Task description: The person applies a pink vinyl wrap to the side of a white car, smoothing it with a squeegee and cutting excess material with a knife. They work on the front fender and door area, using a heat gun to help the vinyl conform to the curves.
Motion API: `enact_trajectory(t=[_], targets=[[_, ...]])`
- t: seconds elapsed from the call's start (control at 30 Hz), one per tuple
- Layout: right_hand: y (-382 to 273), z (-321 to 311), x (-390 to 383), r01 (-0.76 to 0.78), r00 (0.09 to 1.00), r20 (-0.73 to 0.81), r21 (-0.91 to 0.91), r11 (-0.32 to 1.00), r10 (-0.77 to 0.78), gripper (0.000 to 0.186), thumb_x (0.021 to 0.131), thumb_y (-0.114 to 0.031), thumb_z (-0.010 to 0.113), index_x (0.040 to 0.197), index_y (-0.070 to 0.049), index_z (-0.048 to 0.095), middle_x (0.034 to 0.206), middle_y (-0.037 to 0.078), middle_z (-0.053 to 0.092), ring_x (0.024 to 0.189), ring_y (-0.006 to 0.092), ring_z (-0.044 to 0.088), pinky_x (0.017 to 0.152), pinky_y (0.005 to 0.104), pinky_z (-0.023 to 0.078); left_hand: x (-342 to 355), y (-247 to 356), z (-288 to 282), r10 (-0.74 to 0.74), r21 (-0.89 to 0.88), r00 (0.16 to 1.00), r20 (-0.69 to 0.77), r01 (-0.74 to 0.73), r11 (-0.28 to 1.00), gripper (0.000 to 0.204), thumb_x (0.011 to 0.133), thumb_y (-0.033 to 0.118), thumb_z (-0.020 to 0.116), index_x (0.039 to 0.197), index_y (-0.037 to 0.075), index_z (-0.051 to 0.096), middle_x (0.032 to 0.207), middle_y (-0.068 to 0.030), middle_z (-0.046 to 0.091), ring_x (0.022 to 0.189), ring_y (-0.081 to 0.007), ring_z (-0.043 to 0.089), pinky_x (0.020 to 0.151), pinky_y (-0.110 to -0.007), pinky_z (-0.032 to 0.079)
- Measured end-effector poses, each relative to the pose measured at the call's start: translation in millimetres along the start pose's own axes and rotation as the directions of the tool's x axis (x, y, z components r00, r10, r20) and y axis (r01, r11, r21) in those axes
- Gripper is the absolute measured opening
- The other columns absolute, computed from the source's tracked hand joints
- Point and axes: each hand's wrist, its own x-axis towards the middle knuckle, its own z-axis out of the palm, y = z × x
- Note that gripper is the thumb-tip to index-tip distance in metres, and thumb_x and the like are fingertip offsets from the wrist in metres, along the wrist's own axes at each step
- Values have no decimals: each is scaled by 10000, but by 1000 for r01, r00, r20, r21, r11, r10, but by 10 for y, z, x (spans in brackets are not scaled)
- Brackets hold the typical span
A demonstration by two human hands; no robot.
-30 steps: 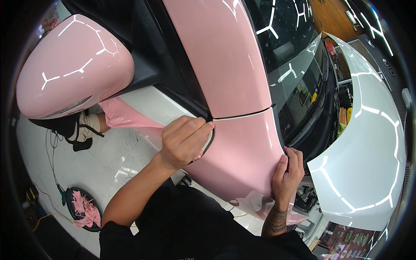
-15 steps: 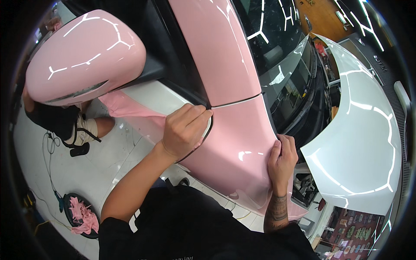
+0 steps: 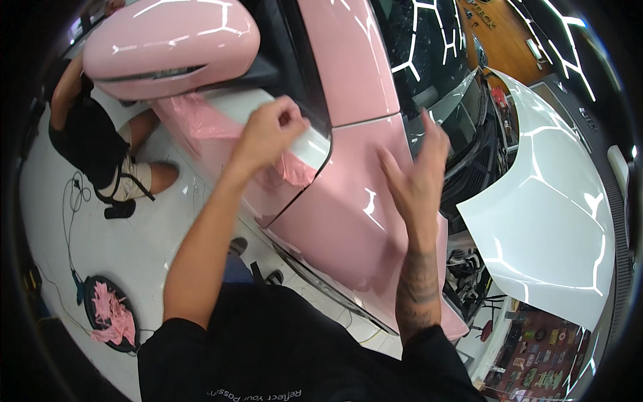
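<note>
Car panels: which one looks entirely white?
The raised hood, far right; the fender is pink, and the door, near the left hand, is white only in part.

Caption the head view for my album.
Left hand by crumpled pink film, right hand over the pink fender, white hood raised.

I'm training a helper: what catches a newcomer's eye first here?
First, the big glossy pink side mirror at upper left, then the raised white hood at right. Between them, the left hand is near a white patch, the right hand by the pink fender.
</note>
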Motion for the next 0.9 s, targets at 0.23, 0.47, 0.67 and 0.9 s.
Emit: enact_trajectory(t=[0.23, 0.47, 0.67, 0.9], targets=[[-289, 440, 492, -119, 978, 155, -150, 981, 143, 1156, 613, -199, 855, 1504, -85, 127, 1429, 395, 204, 1322, 583, 253, 929, 738, 337, -991, -127, -483, -8, -73, 992, 124, 17, 997, 125, 837, 89, 662, 807, -7, 587, 688, -13, 557, 642, -71, 478, 590, -251, 414], [-299, 492, 640, -94, 950, 270, -224, 970, 155, 1270, 575, -183, 876, 1495, -11, 17, 1421, 427, 181, 1345, 575, 207, 1063, 639, 272, -2168, -1247, -1385, -386, -56, 852, 354, 431, 900, 122, 808, 52, 676, 793, -5, 569, 703, -23, 561, 668, -85, 523, 637, -252, 442], [-392, 470, 645, -141, 908, 332, -332, 933, 255, 1335, 539, -168, 886, 1458, 85, -49, 1411, 420, 199, 1359, 552, 189, 1140, 521, 220, -2862, -2087, -2614, -548, -30, 790, 273, 577, 816, 103, 792, -1, 651, 767, 2, 551, 693, -24, 553, 645, -98, 514, 617, -260, 440], [-549, 540, 617, -201, 894, 304, -382, 902, 328, 1366, 514, -137, 881, 1449, 100, -86, 1404, 393, 223, 1332, 519, 253, 1120, 517, 255, -2908, -2449, -3524, -637, 158, 742, 209, 617, 771, 116, 788, 1, 645, 758, -6, 534, 668, -38, 552, 632, -120, 523, 612, -273, 440]])
